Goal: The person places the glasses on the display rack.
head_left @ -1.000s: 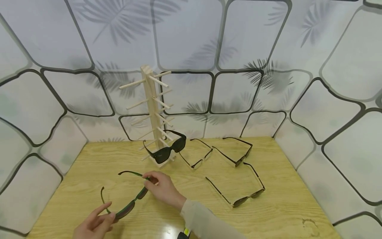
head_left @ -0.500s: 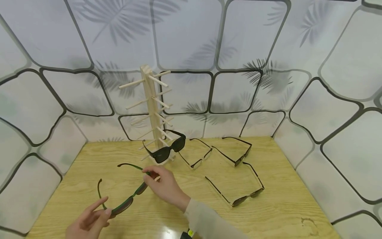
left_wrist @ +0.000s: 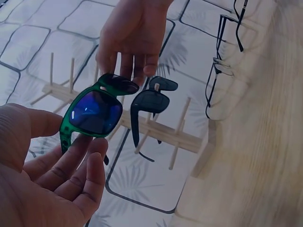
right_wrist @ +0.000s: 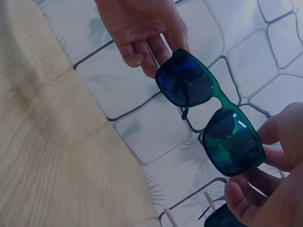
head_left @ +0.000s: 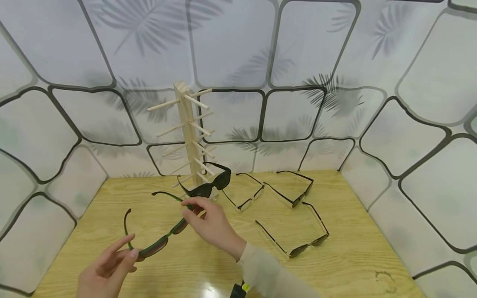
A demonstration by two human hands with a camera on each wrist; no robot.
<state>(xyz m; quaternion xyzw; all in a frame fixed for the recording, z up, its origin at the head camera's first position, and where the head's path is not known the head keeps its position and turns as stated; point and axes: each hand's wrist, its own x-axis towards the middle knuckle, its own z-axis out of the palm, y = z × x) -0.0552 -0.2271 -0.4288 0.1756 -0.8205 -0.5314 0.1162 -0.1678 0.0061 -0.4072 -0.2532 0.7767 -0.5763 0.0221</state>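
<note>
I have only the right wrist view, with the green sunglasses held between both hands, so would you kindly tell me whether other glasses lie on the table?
Observer: Yes, the head view shows three pairs of glasses lying on the table, to the right of the wooden rack.
Operator: Thank you; does that rack carry anything?
Observer: It does: a pair of black sunglasses sits low on it.
Operator: And where is the held pair relative to the rack?
Observer: In the head view, the green sunglasses, held by the left hand and the right hand, are nearer the person than the rack is.
</note>
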